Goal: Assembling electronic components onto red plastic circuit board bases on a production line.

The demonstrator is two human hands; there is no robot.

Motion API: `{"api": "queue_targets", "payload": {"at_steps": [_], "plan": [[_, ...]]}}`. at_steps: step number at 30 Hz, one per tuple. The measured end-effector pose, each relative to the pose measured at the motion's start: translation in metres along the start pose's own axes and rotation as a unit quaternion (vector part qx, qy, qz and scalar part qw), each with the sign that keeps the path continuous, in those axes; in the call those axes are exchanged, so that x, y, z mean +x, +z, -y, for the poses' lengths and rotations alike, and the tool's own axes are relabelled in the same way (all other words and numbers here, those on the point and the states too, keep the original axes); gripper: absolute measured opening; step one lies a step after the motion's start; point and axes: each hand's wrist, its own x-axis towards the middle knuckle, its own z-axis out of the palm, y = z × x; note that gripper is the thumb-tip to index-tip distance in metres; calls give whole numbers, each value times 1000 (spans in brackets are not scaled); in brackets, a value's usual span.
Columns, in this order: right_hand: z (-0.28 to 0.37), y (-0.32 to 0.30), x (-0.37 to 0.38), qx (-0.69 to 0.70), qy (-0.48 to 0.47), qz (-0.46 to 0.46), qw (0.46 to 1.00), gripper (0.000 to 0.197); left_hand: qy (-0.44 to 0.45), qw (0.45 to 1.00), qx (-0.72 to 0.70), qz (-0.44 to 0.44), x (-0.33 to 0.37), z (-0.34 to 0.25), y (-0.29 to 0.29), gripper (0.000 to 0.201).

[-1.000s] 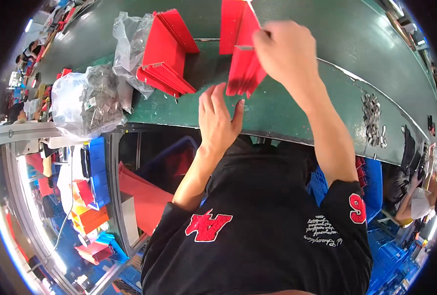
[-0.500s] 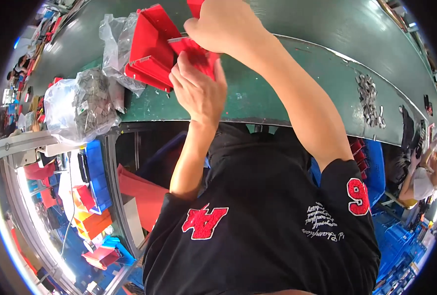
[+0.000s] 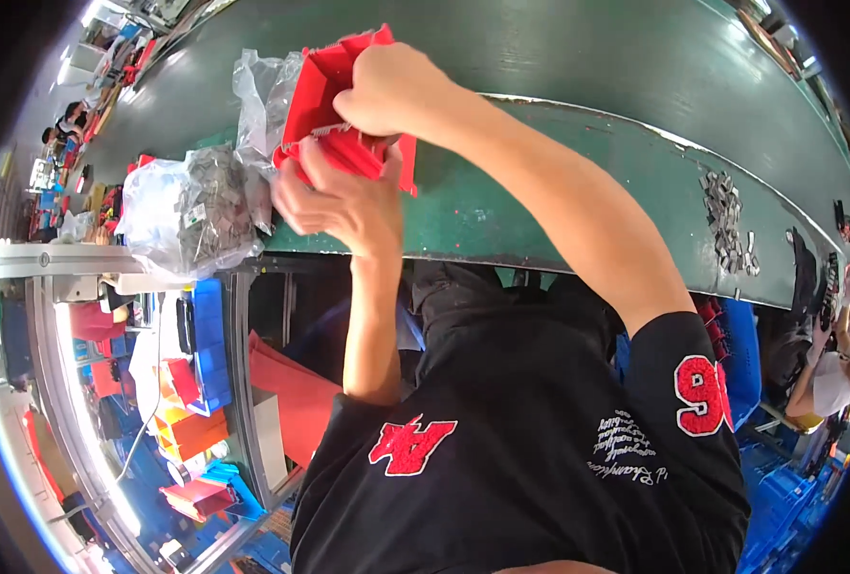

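Angular, stacked red panels [image 3: 312, 107] are sitting on the smooth green counter [image 3: 511, 206], the half-curled left hand [image 3: 342, 204] meeting their near edge, the fisted right hand [image 3: 391, 91] covering their right side, both holds unclear.

Bench [image 3: 482, 218] across upper frame. On it, upper left of centre: panels [image 3: 310, 103]; left hand [image 3: 343, 196] at their lower edge, right hand [image 3: 382, 91] over their right side. Filled bag [image 3: 195, 210] left; loose parts [image 3: 723, 220] frame right.
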Motion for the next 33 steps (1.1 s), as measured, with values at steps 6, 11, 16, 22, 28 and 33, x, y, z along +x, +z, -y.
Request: {"api": "queue_targets", "payload": {"at_steps": [6, 11, 16, 22, 28, 33], "plan": [[-7, 16, -7, 75, 19, -41, 996, 46, -127, 932, -310, 135, 1, 23, 16, 125], [-30, 37, -39, 165, 24, 17, 986, 50, -343, 699, -622, 82, -27, 23, 51, 113], [-69, 60, -138, 180, 34, -82, 980, 37, -124, 961, -236, 76, -51, 34, 55, 120], [-117, 47, -270, 94, 134, -240, 957, 23, -157, 934, -308, 95, -60, 22, 62, 111], [-152, 55, -355, 129, 359, -375, 845, 19, -139, 955, -256, 62, -65, 19, 72, 104], [-150, 56, -355, 156, 358, -359, 847, 19, -170, 956, -229, 71, -66, 22, 71, 101]]}}
